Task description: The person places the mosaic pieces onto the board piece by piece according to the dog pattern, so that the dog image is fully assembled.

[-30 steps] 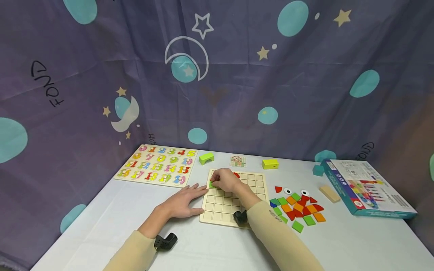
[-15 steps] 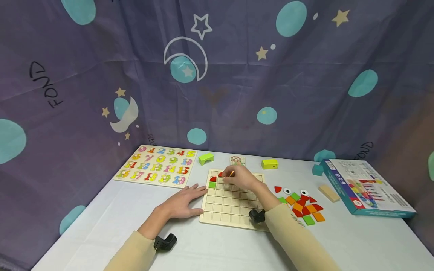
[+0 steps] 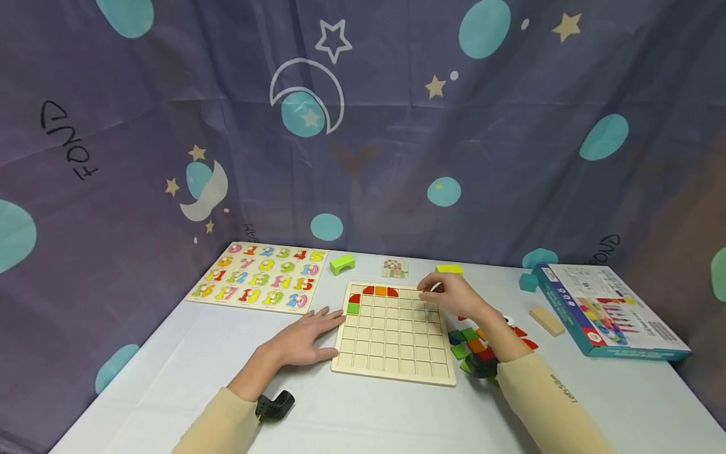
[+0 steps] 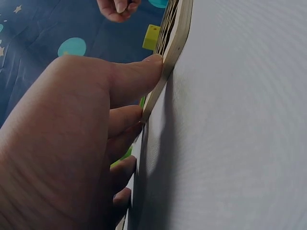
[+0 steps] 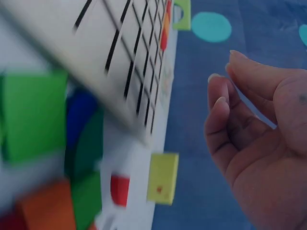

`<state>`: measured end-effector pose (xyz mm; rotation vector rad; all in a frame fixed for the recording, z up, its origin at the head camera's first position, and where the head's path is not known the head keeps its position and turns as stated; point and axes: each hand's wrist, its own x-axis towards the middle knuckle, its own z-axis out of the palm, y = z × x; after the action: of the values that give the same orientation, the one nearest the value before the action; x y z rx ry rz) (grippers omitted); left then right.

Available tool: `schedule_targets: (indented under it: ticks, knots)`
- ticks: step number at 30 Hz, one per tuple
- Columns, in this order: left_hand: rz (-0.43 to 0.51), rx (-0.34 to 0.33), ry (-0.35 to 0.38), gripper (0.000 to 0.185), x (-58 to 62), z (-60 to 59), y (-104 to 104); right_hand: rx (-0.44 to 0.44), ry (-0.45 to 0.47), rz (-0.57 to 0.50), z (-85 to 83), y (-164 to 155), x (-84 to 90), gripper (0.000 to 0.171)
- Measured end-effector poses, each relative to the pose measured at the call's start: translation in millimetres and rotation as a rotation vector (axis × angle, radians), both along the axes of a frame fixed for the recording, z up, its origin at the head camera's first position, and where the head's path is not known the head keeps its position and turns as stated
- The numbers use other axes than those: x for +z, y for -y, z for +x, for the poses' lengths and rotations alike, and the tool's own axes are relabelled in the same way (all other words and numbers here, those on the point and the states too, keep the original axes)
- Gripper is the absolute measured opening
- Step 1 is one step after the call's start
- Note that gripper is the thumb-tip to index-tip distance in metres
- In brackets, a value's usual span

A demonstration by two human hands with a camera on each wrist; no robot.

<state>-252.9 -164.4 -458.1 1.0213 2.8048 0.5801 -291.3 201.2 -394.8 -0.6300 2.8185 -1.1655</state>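
A wooden grid board [image 3: 386, 340] lies on the table. On its top row sit two red quarter-round pieces with an orange square [image 3: 380, 291] between them. At the left column a red quarter-round stands above a green square [image 3: 353, 308]. My left hand [image 3: 303, 339] rests flat on the table, fingers spread, thumb and fingertips touching the board's left edge; the left wrist view [image 4: 81, 120] shows this contact on the board's side. Above the board's top right corner hovers my right hand [image 3: 454, 295], fingers loosely bent, with nothing visible between them in the right wrist view.
Loose coloured pieces [image 3: 475, 345] lie right of the board, partly behind the right arm. A pattern card [image 3: 395, 268], green arch block [image 3: 342, 265] and yellow-green block [image 3: 449, 269] stand behind it. Number puzzle [image 3: 261, 277] is left; wooden block [image 3: 547, 320] and box [image 3: 615, 312] are right.
My right hand has moved right from the board's top row, leaving the orange square between the two red pieces. The left hand has stayed at the board's left edge.
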Motion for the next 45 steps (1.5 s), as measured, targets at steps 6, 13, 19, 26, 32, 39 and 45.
schedule_targets:
  ticks: [6,13,19,26,32,39,45]
  knots:
    - [0.017,-0.008,0.001,0.071,0.2,-0.2,1,-0.030,0.018,0.026,4.5,-30,2.1,0.018]
    - [0.014,-0.002,0.006,0.071,1.6,1.0,3,-0.095,0.109,0.065,13.7,-58,-8.4,0.024]
    - [0.020,-0.010,0.010,0.071,2.9,0.2,2,-0.114,0.130,0.092,24.1,-78,-18.4,0.025]
    - [0.024,-0.012,0.012,0.071,2.2,-0.8,3,-0.115,0.124,0.122,31.0,-91,-25.1,0.023]
    - [0.007,0.003,0.015,0.070,1.0,-0.7,3,-0.178,0.163,0.137,26.2,-99,-31.6,0.025]
    - [0.010,0.001,0.020,0.070,1.1,-0.1,2,-0.223,0.181,0.182,19.4,-101,-32.8,0.027]
    - [0.002,0.004,0.016,0.071,0.6,-0.8,1,-0.272,0.206,0.244,15.9,-99,-32.6,0.030]
